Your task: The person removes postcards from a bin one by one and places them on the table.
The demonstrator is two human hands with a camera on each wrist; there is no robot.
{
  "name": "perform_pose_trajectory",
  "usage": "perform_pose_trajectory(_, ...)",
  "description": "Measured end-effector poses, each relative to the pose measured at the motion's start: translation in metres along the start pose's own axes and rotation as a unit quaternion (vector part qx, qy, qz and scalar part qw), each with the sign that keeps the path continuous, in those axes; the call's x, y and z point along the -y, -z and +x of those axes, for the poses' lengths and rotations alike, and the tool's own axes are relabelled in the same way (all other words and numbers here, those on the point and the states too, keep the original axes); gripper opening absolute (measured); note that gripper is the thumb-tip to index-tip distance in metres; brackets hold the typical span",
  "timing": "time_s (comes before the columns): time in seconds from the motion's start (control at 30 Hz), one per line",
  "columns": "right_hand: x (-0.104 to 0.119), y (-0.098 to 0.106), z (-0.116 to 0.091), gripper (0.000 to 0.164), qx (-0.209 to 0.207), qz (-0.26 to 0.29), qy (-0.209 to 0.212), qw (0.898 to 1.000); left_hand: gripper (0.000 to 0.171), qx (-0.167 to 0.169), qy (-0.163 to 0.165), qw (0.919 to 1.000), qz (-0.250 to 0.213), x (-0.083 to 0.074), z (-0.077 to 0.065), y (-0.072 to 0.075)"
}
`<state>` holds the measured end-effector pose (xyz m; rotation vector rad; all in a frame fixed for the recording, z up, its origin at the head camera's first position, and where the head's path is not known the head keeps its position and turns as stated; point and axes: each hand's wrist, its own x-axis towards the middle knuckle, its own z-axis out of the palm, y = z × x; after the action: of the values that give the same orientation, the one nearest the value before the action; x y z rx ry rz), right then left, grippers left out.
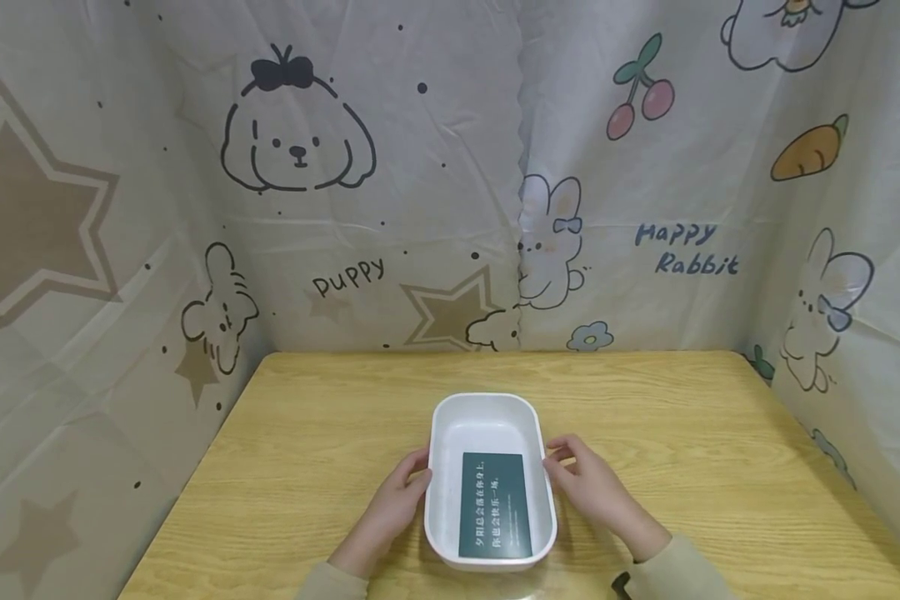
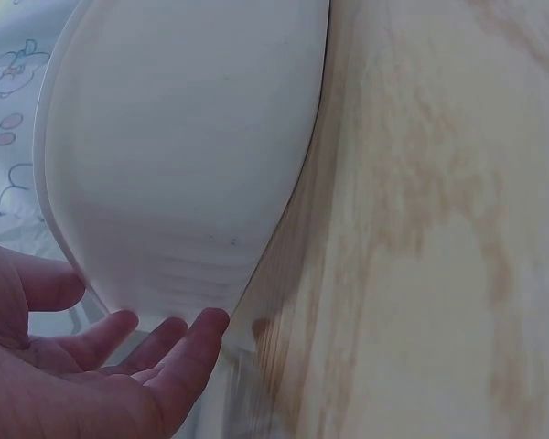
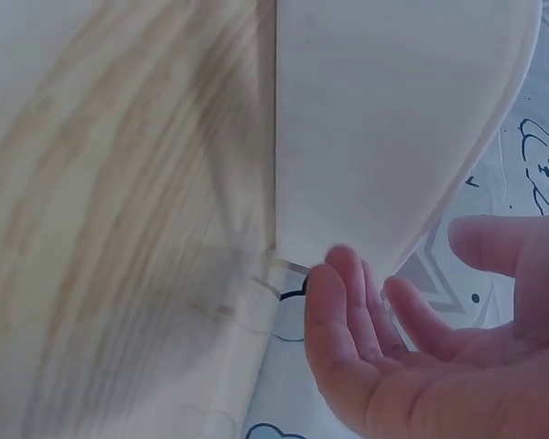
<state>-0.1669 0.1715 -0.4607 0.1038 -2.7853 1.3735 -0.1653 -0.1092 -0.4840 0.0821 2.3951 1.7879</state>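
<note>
A white plastic tub (image 1: 487,417) stands on the wooden table (image 1: 322,417), near its front edge. A dark green card (image 1: 496,504) with pale lettering lies flat on the tub's floor. My left hand (image 1: 408,487) is at the tub's left wall and my right hand (image 1: 570,462) at its right wall, both with relaxed fingers. In the left wrist view the fingers (image 2: 197,343) lie straight at the foot of the tub's outer wall (image 2: 183,155). The right wrist view shows the right hand (image 3: 407,274) spread, fingertips (image 3: 334,283) just off the tub wall (image 3: 393,128). Neither hand grips anything.
A cartoon-print cloth (image 1: 450,183) with puppies, rabbits and stars hangs round the table on the left, back and right. Bare wood (image 1: 720,433) lies to both sides of the tub and behind it.
</note>
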Motion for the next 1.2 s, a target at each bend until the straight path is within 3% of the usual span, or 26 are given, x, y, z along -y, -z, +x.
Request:
perform_pose_trajectory(0.27,0.002,0.003,0.003,0.026,-0.032,-0.013,0.027,0.999,0.042,-0.002,-0.002,1.0000,-0.002,0.001,-0.001,0.000)
perform_pose_trajectory(0.83,0.005,0.001,0.006,0.020,-0.051,-0.021,0.044,0.998,0.044,0.000,0.005,0.9999,-0.009,0.001,-0.002,-0.001)
perform_pose_trajectory(1.2,0.032,0.004,0.017,0.013,-0.033,-0.108,0.088,0.990,0.043,-0.003,0.002,1.0000,-0.005,0.000,0.001,-0.003)
